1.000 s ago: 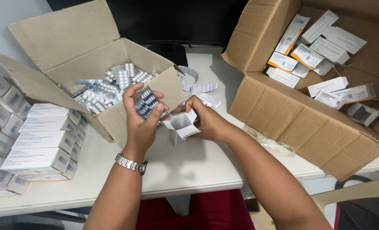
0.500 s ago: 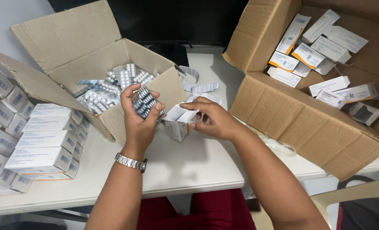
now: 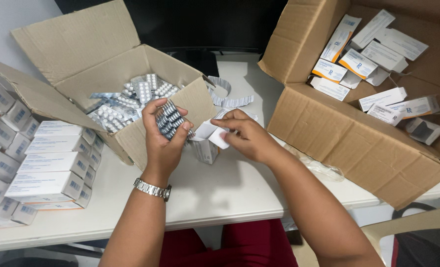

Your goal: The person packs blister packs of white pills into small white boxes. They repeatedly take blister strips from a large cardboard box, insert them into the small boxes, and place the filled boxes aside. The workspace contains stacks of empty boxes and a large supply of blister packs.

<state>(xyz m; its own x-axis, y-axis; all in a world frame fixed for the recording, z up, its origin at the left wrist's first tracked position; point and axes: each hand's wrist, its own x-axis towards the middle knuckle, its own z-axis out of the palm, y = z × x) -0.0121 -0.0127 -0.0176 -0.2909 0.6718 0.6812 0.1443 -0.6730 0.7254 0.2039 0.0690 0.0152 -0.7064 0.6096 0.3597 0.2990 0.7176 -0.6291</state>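
Here left hand [image 3: 161, 143] grips blister-pack stack [image 3: 168, 118]; right hand [image 3: 244, 136] pinches small carton [image 3: 207, 143] (flap open).

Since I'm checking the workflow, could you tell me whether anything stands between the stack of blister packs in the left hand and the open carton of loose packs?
Nothing visible does. The left hand holds the blister stack just above the open carton's near wall.
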